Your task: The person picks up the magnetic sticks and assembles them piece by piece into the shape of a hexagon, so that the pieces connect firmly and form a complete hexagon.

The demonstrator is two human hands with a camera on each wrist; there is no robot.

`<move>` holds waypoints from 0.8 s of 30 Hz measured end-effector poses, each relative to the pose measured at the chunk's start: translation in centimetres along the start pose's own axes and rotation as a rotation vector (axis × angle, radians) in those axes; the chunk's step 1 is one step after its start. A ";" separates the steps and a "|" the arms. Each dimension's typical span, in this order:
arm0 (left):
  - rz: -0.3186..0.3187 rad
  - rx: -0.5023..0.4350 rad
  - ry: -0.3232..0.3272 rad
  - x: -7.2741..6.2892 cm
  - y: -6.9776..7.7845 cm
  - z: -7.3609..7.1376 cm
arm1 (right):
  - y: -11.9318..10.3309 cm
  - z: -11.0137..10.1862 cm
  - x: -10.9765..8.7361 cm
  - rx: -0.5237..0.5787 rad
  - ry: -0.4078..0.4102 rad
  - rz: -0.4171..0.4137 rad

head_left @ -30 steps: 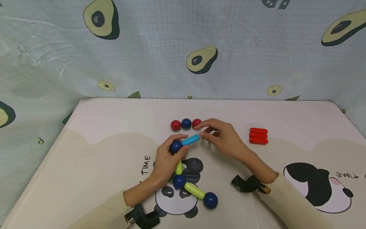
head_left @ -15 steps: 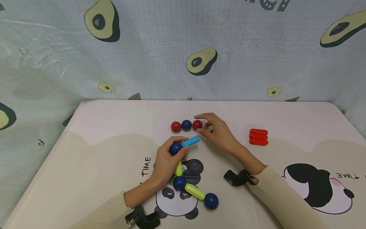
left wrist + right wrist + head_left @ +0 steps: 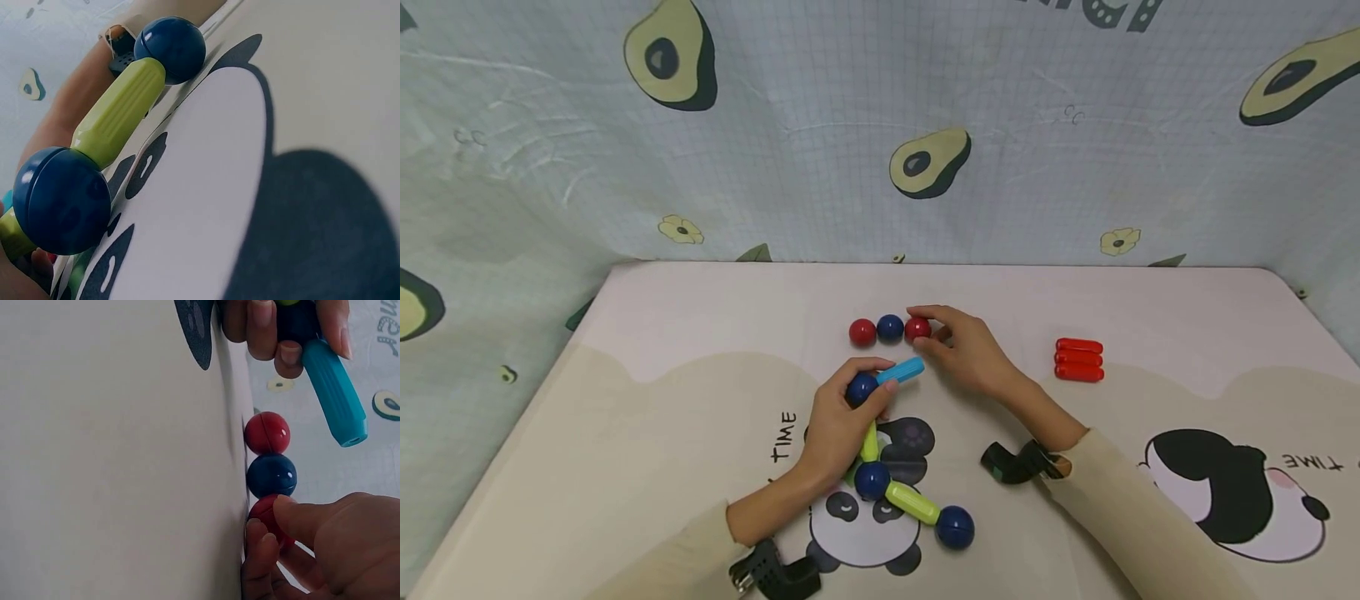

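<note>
My left hand (image 3: 842,417) grips a dark blue ball (image 3: 861,389) of a joined chain. From that ball a light blue rod (image 3: 901,370) sticks out toward the right, its far end bare. Below, a yellow-green rod (image 3: 869,443) leads to another blue ball (image 3: 872,481), then a second yellow-green rod (image 3: 119,112) and an end ball (image 3: 170,50). My right hand (image 3: 966,350) pinches a red ball (image 3: 267,515) between thumb and fingers. That ball is at the right end of a row with a blue ball (image 3: 272,475) and another red ball (image 3: 267,432).
Three red rods (image 3: 1078,359) lie side by side toward the right of the table (image 3: 625,467). Behind the table's far edge hangs a curtain (image 3: 820,75) printed with avocados. Panda and dog drawings mark the tabletop.
My right hand has moved from near the tip of the light blue rod up to the right-hand red ball and closed its fingers on it. The left hand stays put.
</note>
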State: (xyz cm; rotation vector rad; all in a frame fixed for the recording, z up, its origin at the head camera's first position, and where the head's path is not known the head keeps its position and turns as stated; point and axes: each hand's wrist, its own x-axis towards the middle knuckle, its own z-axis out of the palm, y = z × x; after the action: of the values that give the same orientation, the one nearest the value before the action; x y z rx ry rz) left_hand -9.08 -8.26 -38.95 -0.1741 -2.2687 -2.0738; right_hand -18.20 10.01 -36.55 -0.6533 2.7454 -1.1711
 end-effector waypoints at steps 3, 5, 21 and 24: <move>0.001 0.000 0.003 0.0 0.0 0.0 | 0.1 0.1 0.1 -0.005 0.002 -0.005; 0.004 -0.002 0.004 0.0 0.0 0.0 | 0.1 0.0 0.1 -0.013 0.009 -0.006; 0.023 -0.014 -0.003 0.1 -0.1 0.0 | 0.5 -2.5 -3.8 0.031 0.024 -0.062; 0.026 -0.004 0.001 0.1 -0.1 0.0 | 0.5 -2.7 -4.3 0.099 0.035 -0.048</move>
State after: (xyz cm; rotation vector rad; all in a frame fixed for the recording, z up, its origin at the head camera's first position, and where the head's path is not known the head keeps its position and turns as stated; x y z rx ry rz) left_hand -9.15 -8.29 -39.03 -0.2016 -2.2493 -2.0649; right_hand -15.08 13.89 -35.41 -0.6978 2.6933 -1.3310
